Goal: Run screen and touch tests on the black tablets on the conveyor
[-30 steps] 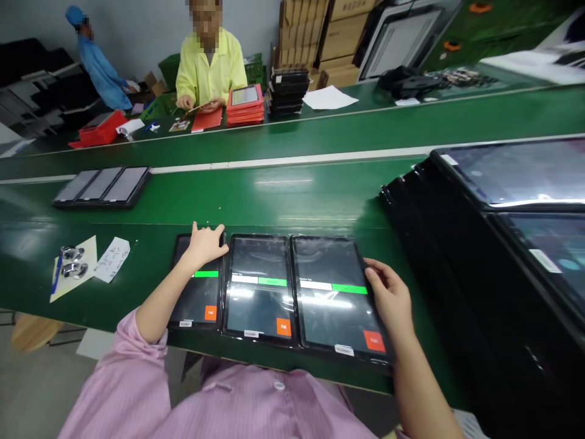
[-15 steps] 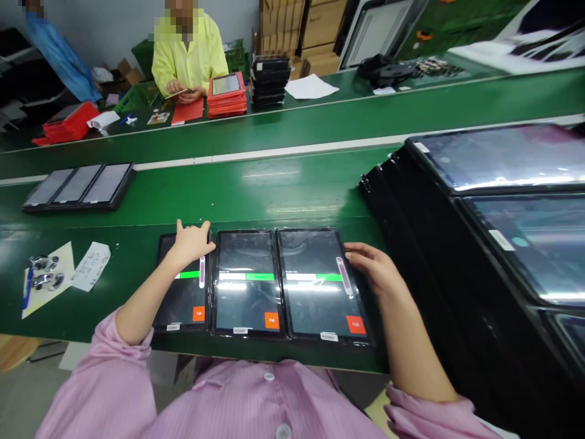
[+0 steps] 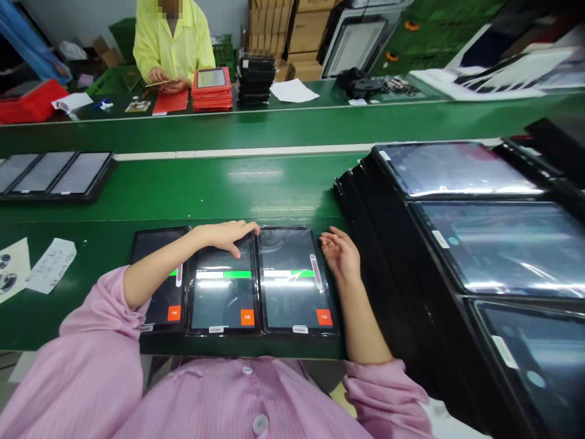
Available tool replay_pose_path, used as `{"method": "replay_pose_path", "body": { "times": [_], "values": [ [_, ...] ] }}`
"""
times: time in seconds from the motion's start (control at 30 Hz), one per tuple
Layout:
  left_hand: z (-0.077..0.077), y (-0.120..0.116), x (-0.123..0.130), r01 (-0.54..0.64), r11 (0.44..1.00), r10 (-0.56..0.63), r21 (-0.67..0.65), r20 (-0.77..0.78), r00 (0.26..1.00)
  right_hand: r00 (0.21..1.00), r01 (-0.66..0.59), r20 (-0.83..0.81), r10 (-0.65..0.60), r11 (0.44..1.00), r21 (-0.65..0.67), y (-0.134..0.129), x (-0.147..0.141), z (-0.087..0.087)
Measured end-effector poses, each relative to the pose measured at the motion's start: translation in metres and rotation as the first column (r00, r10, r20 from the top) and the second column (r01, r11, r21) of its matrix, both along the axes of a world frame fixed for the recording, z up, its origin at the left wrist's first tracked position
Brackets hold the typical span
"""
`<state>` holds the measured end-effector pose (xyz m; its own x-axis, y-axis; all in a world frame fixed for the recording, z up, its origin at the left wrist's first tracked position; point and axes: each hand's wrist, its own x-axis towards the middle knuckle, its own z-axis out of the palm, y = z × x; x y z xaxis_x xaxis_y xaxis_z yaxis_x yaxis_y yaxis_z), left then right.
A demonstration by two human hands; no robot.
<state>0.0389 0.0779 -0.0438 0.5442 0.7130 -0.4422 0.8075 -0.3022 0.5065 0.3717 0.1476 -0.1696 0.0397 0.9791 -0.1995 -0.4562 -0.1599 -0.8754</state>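
Observation:
Three black tablets lie side by side on the green bench: a left tablet (image 3: 158, 299), a middle tablet (image 3: 222, 302) and a right tablet (image 3: 292, 305). Each dark screen carries a green bar and an orange-red square reading "Fail". The left and right screens also have a volume slider. My left hand (image 3: 228, 235) reaches across the left tablet to the top of the middle one, fingers stretched out at its upper right corner. Whether they press there I cannot tell. Just beyond the right tablet's right edge, my right hand (image 3: 341, 255) is loosely curled, fingers apart, holding nothing.
Stacked tablets (image 3: 493, 244) fill the right side. More tablets (image 3: 82, 174) lie at the far left. Paper slips (image 3: 51, 265) rest nearer on the left. Across the bench, a person in yellow (image 3: 176, 46) handles a small item beside red-cased tablets (image 3: 212, 91) and a black stack (image 3: 255, 79).
My left hand has moved right, from the left tablet's upper right corner to the middle tablet's. My right hand has turned and its fingers have curled. The view has shifted right.

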Motion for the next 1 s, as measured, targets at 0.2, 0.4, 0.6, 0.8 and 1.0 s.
{"method": "replay_pose_path", "body": {
  "times": [0.2,0.4,0.6,0.8,1.0],
  "values": [
    [0.003,-0.004,0.000,0.064,0.997,-0.070,-0.042,-0.146,0.987,0.997,-0.029,0.065,0.029,1.000,0.008,0.000,-0.004,0.003],
    [0.003,0.000,0.001,0.099,0.994,-0.104,-0.053,-0.115,0.988,0.993,-0.050,0.105,0.047,0.999,0.022,-0.002,-0.005,0.004],
    [-0.004,0.002,-0.007,0.055,0.998,-0.055,-0.035,0.002,0.998,0.992,-0.033,0.120,0.033,0.999,0.005,-0.004,-0.006,0.006],
    [-0.006,0.006,-0.006,0.083,0.996,-0.085,-0.028,-0.068,0.994,0.989,-0.042,0.139,0.041,0.999,0.000,-0.003,-0.005,0.004],
    [-0.005,-0.012,-0.014,0.018,0.994,-0.013,0.111,-0.050,0.999,0.990,-0.045,0.137,0.046,0.999,-0.012,-0.002,-0.004,0.004]
  ]
}}
